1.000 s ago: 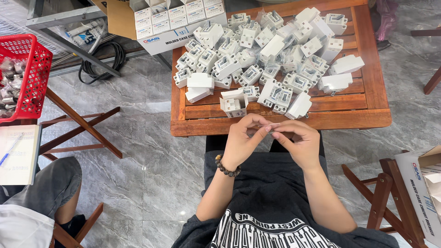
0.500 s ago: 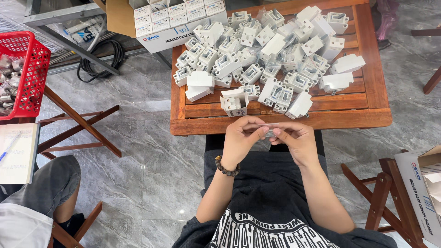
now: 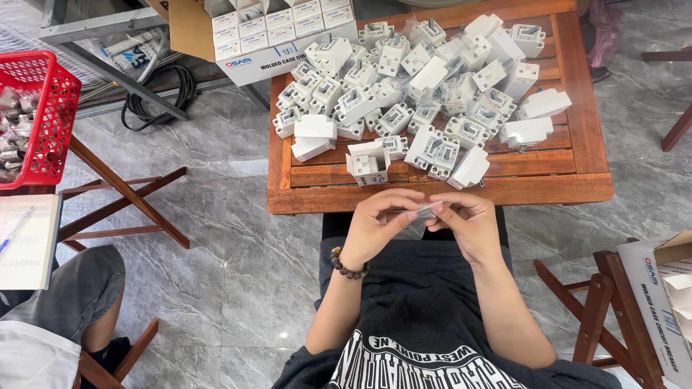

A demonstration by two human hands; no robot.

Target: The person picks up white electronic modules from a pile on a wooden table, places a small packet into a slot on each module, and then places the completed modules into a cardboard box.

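Note:
My left hand (image 3: 380,223) and my right hand (image 3: 468,223) meet over my lap, just below the near edge of the low wooden table (image 3: 440,189). Together they pinch a small clear plastic packet (image 3: 427,211) between the fingertips. A beaded bracelet (image 3: 347,267) is on my left wrist. On the table lies a heap of several white plastic switch-like devices (image 3: 418,86). One of them (image 3: 367,163) stands closest to my hands near the table's front edge.
White cardboard boxes (image 3: 277,32) stand at the table's far left. A red basket (image 3: 40,115) with small packets sits on a stand at left. Another person's knee (image 3: 72,295) is at lower left. A folding stool and an open carton (image 3: 659,302) are at right.
Both hands have stayed together over my lap, fingers shifting slightly on the small packet. The view has moved a little closer.

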